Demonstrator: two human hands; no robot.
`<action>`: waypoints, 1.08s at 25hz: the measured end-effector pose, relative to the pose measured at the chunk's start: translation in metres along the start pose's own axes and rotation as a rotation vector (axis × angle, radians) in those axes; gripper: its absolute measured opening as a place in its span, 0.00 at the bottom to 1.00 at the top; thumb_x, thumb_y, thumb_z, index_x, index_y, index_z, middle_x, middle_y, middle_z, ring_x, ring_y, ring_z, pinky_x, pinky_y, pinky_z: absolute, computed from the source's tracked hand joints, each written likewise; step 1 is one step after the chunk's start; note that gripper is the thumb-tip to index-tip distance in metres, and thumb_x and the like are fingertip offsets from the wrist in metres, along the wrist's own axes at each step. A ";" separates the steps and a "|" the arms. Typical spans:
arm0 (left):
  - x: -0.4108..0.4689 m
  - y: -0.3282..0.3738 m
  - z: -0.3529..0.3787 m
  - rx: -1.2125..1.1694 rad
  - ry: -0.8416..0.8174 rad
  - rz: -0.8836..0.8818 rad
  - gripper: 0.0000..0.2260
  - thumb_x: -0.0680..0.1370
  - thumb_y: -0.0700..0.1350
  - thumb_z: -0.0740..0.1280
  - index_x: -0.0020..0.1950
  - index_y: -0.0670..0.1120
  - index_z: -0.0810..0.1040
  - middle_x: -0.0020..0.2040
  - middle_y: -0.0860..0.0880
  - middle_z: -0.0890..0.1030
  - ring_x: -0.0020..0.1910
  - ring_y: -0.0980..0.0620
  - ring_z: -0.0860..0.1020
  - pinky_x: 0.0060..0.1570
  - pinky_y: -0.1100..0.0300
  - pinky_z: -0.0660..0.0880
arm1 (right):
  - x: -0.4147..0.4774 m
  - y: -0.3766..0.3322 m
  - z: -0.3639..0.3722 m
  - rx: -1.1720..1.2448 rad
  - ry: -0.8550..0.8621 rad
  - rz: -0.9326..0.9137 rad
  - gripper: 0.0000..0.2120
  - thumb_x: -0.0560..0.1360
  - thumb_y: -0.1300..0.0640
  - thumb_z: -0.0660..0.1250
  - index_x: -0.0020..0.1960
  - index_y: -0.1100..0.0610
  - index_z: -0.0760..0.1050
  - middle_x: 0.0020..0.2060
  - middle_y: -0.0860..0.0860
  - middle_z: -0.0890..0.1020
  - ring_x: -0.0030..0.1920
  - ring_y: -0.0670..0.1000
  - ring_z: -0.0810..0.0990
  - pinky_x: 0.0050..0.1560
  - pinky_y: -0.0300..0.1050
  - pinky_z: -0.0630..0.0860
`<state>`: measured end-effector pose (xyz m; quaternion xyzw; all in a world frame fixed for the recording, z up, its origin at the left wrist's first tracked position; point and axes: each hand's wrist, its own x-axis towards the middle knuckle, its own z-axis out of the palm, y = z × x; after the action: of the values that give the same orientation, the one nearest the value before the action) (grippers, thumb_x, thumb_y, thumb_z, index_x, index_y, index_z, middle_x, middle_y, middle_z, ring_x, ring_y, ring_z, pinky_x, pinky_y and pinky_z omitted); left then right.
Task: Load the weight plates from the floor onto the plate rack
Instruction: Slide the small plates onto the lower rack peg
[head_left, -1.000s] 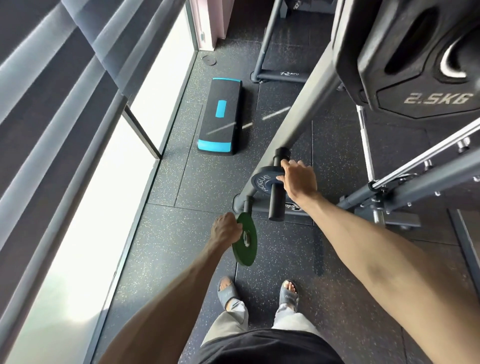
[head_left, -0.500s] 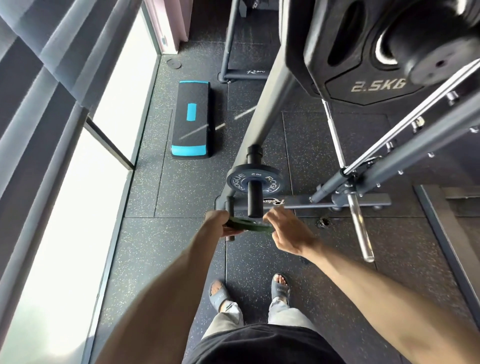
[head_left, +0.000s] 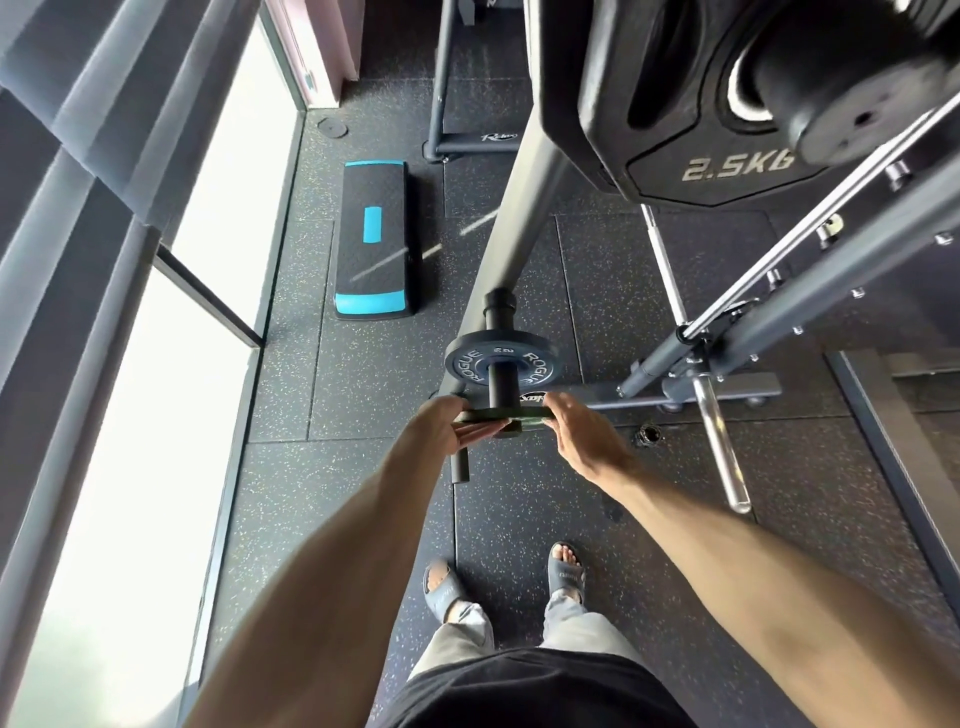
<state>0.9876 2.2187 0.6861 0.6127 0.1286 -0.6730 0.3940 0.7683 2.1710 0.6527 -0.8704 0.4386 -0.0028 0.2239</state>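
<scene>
A small green weight plate (head_left: 514, 414) is held flat between both my hands, right at the tip of a black rack peg (head_left: 502, 387). My left hand (head_left: 457, 423) grips its left edge, fingers underneath. My right hand (head_left: 574, 428) grips its right edge. Further up the same peg sits a small blue-grey plate (head_left: 467, 361) marked ROGUE. A big black 2.5KG plate (head_left: 727, 130) hangs on an upper peg of the grey rack upright (head_left: 519, 208), close to the camera.
A black and blue step platform (head_left: 371, 244) lies on the floor to the left. A chrome bar (head_left: 722, 447) sticks out from the rack base on the right. Another short peg (head_left: 460, 462) pokes out below my left hand. My sandalled feet (head_left: 509, 582) stand on the rubber floor.
My right hand left the peg and took the green plate's right edge. The plate turned from upright to flat and rose to the peg's tip.
</scene>
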 end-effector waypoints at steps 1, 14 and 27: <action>-0.001 0.006 0.004 -0.021 -0.004 0.016 0.13 0.81 0.33 0.60 0.64 0.31 0.72 0.45 0.28 0.81 0.32 0.35 0.84 0.25 0.50 0.80 | 0.009 -0.003 -0.003 0.024 0.019 0.028 0.12 0.82 0.64 0.59 0.64 0.60 0.71 0.52 0.57 0.79 0.41 0.51 0.80 0.42 0.48 0.82; -0.002 0.012 0.078 0.431 0.105 0.334 0.18 0.85 0.49 0.54 0.43 0.37 0.71 0.32 0.37 0.83 0.34 0.40 0.84 0.43 0.44 0.83 | 0.031 -0.004 -0.007 0.158 0.116 0.348 0.10 0.83 0.62 0.58 0.63 0.62 0.69 0.51 0.55 0.78 0.44 0.51 0.77 0.43 0.42 0.76; 0.023 -0.174 0.259 1.548 -0.282 0.425 0.12 0.80 0.41 0.58 0.40 0.39 0.75 0.34 0.40 0.82 0.22 0.50 0.79 0.22 0.58 0.77 | -0.182 0.144 -0.013 0.408 0.104 0.899 0.10 0.76 0.64 0.58 0.43 0.60 0.78 0.45 0.57 0.84 0.47 0.57 0.83 0.45 0.48 0.78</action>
<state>0.6814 2.1544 0.6666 0.6323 -0.5427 -0.5529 -0.0091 0.5438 2.2306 0.6426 -0.5324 0.7715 -0.0351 0.3467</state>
